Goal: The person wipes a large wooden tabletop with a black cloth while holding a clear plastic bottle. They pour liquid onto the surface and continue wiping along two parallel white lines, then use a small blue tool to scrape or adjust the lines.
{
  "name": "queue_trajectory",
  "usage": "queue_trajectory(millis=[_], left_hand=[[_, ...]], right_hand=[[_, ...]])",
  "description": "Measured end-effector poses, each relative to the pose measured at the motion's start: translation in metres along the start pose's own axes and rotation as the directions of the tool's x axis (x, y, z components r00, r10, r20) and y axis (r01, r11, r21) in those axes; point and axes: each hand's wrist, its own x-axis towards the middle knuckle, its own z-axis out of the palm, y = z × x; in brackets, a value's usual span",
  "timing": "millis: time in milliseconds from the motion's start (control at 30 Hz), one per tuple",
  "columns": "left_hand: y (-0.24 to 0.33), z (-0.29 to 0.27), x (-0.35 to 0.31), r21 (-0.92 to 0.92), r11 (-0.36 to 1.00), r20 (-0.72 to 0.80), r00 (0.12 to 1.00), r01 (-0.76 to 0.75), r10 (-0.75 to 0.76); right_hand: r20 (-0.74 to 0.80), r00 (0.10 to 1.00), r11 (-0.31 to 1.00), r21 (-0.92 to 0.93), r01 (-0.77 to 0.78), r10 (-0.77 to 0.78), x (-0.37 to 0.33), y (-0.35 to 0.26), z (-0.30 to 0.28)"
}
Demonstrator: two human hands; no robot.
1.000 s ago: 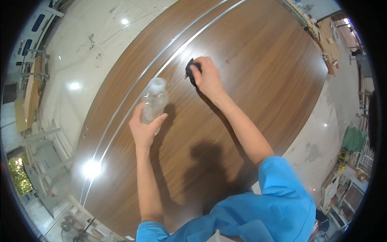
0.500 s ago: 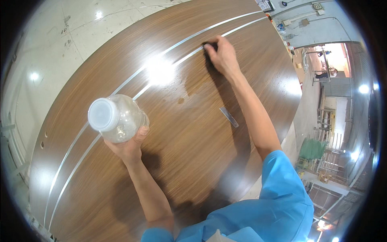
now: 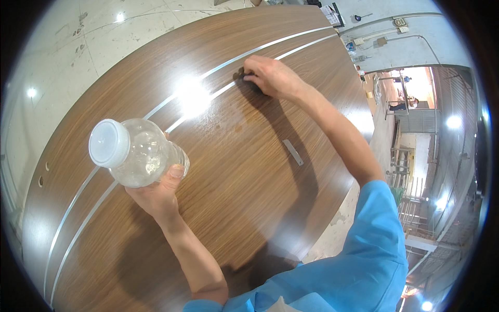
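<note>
My left hand (image 3: 156, 195) is wrapped round a clear plastic bottle (image 3: 148, 151) with a white cap, tilted and raised above a brown wood-grain panel (image 3: 223, 208). My right hand (image 3: 273, 78) pinches a small dark wad (image 3: 240, 75), a rag or sponge, against the panel at the lower of two silver strips (image 3: 291, 50). Which kind of wad it is, I cannot tell. Damp smears (image 3: 228, 122) mark the wood between the hands. Below the right forearm lies a short flat metal strip (image 3: 292, 152), touched by neither hand.
Two small holes (image 3: 40, 181) pierce the panel's left end. A pale tiled floor (image 3: 57, 67) runs beyond its curved far edge. Small items (image 3: 361, 73) stand past the right end. Farther off, a person (image 3: 408, 104) is near a bright doorway.
My right hand has slid left along the strip with the dark wad. The bottle, still in my left hand, sits slightly farther left, and the whole view has shifted a little.
</note>
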Motion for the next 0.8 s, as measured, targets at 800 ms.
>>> queue_trajectory(millis=[800], left_hand=[[-0.004,-0.007,0.003,0.024,0.996,0.058,0.994,0.092,-0.093]], right_hand=[[-0.359,0.732,0.812,0.171,-0.558,0.578,-0.190,-0.075,0.008]])
